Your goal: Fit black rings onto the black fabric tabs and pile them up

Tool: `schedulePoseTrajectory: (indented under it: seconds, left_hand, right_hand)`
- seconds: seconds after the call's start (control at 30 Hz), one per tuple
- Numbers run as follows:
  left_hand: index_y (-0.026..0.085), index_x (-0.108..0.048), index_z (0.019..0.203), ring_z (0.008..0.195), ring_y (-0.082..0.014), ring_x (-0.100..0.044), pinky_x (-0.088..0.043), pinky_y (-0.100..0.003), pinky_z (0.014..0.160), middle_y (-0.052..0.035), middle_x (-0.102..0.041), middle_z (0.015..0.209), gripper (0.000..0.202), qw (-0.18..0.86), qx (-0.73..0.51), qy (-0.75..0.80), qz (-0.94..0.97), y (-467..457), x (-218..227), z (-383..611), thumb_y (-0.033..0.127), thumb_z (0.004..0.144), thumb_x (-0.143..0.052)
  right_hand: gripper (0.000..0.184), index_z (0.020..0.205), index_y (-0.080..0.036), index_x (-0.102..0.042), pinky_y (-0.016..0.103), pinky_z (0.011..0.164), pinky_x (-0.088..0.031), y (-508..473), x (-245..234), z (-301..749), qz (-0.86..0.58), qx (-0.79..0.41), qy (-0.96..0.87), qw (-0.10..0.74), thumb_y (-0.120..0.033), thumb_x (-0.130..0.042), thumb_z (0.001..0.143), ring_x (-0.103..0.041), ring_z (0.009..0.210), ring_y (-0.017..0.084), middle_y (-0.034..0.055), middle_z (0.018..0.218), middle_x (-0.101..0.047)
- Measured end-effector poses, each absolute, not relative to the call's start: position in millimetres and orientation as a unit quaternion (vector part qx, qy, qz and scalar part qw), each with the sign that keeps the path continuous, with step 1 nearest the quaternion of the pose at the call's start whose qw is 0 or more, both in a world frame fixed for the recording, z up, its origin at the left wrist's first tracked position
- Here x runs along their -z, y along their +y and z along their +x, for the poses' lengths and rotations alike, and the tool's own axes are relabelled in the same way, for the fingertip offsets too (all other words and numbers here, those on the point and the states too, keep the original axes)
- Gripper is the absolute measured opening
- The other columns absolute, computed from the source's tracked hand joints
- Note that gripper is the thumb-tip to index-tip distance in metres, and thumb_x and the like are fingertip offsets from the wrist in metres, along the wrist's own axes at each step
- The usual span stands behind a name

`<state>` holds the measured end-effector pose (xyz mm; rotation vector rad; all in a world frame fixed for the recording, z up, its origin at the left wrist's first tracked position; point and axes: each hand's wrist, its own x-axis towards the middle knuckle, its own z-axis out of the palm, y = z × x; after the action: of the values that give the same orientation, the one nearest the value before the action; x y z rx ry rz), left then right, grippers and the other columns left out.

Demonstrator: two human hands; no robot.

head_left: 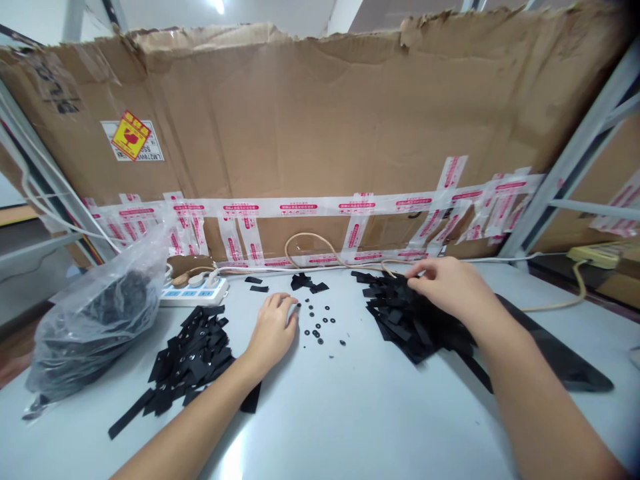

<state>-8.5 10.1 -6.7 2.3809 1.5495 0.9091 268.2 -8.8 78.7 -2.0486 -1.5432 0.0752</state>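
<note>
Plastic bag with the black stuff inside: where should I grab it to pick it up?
Grip the clear plastic bag by its empty top corner, reaching down from above with your left hand. That corner stands up free of the black bundle, so there's loose plastic to pinch. Don't come from the right: the white power strip sits right beside it.

a white sticker (131, 138) on the cardboard sheet (300, 120) bears a yellow diamond label (131, 135) with a red bird and red characters too small to read, plus a line that seems to read "lm278w", while the red print on the packing tape (300, 208) is also unreadable.
</note>
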Motion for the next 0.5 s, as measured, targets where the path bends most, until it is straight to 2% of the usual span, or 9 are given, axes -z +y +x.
schedulePoseTrajectory:
  seconds: [0.07,0.27,0.43,0.5]
  left_hand:
    - [0.016,-0.057,0.100,0.108,-0.0247,-0.044,-0.035,-0.043,0.095,-0.0113,-0.054,0.108,0.026,0.061,-0.281,0.526,0.800,12,6,-10,0.013,0.079,-0.042]
    - [0.016,-0.057,0.103,0.112,-0.0253,-0.043,-0.036,-0.041,0.093,-0.0117,-0.053,0.115,0.026,0.010,-0.230,0.557,0.798,24,-5,-6,0.015,0.080,-0.043]
    - [0.016,-0.058,0.105,0.106,-0.0244,-0.049,-0.037,-0.037,0.089,-0.0110,-0.059,0.108,0.032,-0.019,-0.179,0.597,0.781,57,-11,6,0.010,0.076,-0.045]
    - [0.015,-0.061,0.097,0.103,-0.0270,-0.051,-0.037,-0.040,0.086,-0.0130,-0.061,0.104,0.027,-0.026,-0.177,0.622,0.763,70,-11,10,0.010,0.075,-0.046]
  right_hand:
    - [0.011,0.064,-0.022,-0.066,0.029,0.052,-0.035,-7,-75,266,-0.770,-0.034,-0.584,0.256,-0.026,-0.056,0.064,-0.052,0.053,0.018,0.0037,0.057,-0.060]
    - [0.017,0.067,-0.023,-0.066,0.025,0.055,-0.034,-10,-73,233,-0.682,-0.067,-0.675,0.275,-0.028,-0.050,0.071,-0.054,0.058,0.016,0.0012,0.061,-0.062]
    - [0.016,0.068,-0.021,-0.065,0.024,0.056,-0.034,-9,-67,216,-0.666,-0.080,-0.695,0.259,-0.024,-0.050,0.072,-0.056,0.062,0.014,0.0021,0.066,-0.064]
    - [0.015,0.069,-0.020,-0.066,0.023,0.056,-0.033,-6,-63,215,-0.668,-0.085,-0.695,0.252,-0.022,-0.051,0.072,-0.056,0.063,0.014,0.0027,0.067,-0.064]
